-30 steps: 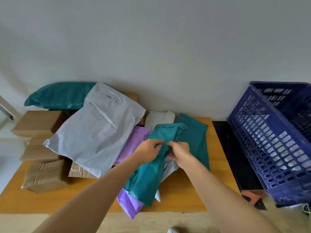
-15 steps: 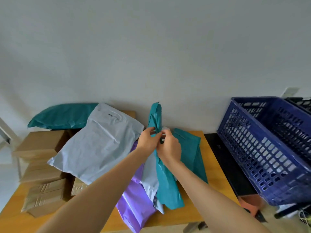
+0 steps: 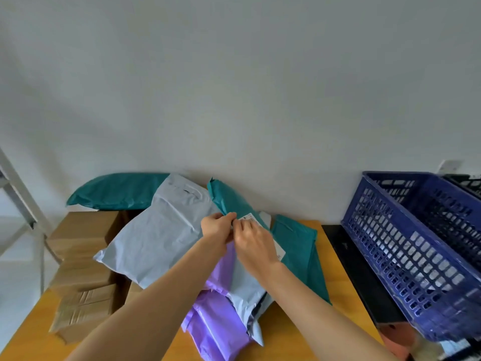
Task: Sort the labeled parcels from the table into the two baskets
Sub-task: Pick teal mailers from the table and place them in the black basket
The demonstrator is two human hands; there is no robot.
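Observation:
Both hands hold a teal mailer parcel lifted above the pile, its white label turned toward me. My left hand pinches its left edge; my right hand grips it over the label. Below lie a purple mailer, a small grey mailer and another teal mailer on the wooden table. A large grey mailer leans on cardboard boxes at left. A blue basket stands at right.
A teal padded parcel lies on the boxes by the wall. A black basket shows behind the blue one. A black surface sits under the blue basket. A metal frame stands at far left.
The teal parcel was lifted off the pile, stood on edge, then turned so its label faces me. Both hands rose with it. The camera tilted up and right.

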